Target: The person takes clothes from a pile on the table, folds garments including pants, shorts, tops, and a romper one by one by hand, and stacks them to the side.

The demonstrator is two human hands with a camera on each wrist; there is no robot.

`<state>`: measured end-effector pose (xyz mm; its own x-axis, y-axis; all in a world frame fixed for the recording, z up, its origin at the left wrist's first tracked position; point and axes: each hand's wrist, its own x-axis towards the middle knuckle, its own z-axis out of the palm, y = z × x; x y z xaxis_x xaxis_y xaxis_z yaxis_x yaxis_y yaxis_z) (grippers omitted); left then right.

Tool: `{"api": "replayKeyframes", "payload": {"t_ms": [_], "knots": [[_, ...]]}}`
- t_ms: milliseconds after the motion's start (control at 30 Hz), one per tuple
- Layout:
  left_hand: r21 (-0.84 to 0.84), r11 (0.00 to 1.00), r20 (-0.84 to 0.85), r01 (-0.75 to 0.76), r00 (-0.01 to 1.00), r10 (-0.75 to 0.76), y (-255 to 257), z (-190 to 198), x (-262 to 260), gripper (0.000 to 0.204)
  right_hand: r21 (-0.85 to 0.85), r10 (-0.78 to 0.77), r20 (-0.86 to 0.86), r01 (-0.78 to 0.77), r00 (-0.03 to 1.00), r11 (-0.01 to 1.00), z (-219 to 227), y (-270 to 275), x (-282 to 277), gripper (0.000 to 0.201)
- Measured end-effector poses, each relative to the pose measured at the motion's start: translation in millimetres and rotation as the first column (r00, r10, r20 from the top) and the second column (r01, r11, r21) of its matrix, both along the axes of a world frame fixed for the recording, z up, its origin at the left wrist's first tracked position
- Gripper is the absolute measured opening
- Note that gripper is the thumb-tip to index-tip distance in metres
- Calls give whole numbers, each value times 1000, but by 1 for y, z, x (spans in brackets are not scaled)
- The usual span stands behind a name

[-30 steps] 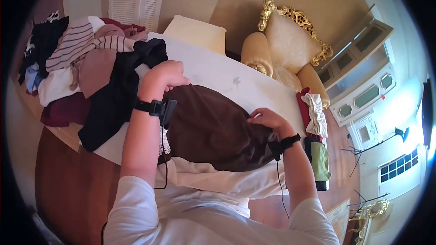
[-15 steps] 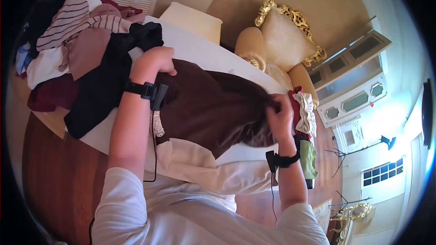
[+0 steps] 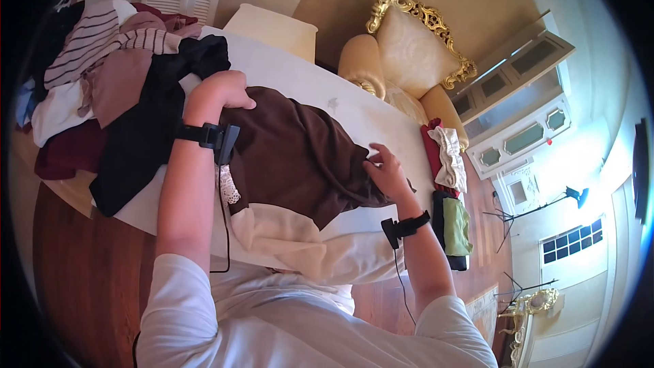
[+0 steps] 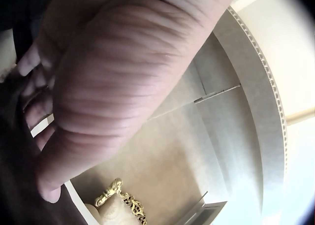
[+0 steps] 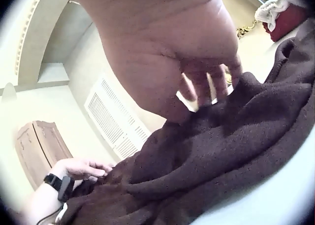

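A dark brown garment (image 3: 293,150) lies spread and wrinkled across the white table, in front of the person. At its far left corner, the left hand (image 3: 221,88) pinches the cloth; the left wrist view shows the thumb (image 4: 51,185) over the dark fabric and the other fingers partly hidden behind. Toward the garment's right end, the right hand (image 3: 388,174) touches the cloth with its fingers spread and fairly straight. In the right wrist view, that hand's fingertips meet a raised fold. White lace (image 3: 229,187) and a cream garment (image 3: 293,232) show along the near side.
A heap of clothes, with a striped knit top (image 3: 92,41) and a black garment (image 3: 146,129), covers the left end of the table (image 3: 272,54). Folded items, white (image 3: 449,157) and green (image 3: 456,225), lie at the right end. A gilded armchair (image 3: 415,44) stands beyond.
The right hand first drew the brown cloth out to the right, then came back left and loosened on it. The left hand stays at its corner. More of the cream garment shows.
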<state>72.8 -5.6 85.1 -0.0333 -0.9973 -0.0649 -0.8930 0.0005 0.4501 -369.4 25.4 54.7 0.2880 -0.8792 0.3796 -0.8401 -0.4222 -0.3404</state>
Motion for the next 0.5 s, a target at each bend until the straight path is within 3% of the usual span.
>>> {"api": "replayKeyframes", "payload": {"t_ms": [67,100,167,200,267,300,333,400,433,467,500], "knots": [[7,1000,-4,2,1000,-2,1,1,1,52,355,-12,45,-4,999,935,23,9,8,31],[16,1000,-8,12,1000,-11,1,1,1,53,358,-7,45,-9,999,934,34,14,9,31],[11,1000,2,7,1000,-7,0,-1,2,53,609,46,163,-137,986,781,61,27,4,24],[3,1000,10,5,1000,-5,-1,-2,2,52,612,44,163,-136,986,779,78,36,3,24],[15,1000,3,6,1000,-6,-2,-4,2,52,802,218,395,-450,893,392,104,51,-2,13],[20,1000,-3,4,1000,-4,-2,-4,2,52,817,236,477,-526,846,235,99,51,-10,14],[22,1000,1,11,1000,-11,-2,-3,1,52,816,229,481,-528,846,237,97,50,-10,14],[11,1000,2,19,1000,-19,-1,-3,-1,52,805,113,432,-439,895,398,92,43,-2,17],[10,1000,3,25,1000,-25,-3,-3,-2,52,769,5,382,-321,924,553,81,36,4,29],[63,998,13,9,1000,-10,-7,-4,-2,53,767,2,384,-321,923,556,73,40,21,29],[115,993,25,-9,1000,6,-9,-4,-2,56,690,-45,311,-193,949,698,65,47,44,35]]}}
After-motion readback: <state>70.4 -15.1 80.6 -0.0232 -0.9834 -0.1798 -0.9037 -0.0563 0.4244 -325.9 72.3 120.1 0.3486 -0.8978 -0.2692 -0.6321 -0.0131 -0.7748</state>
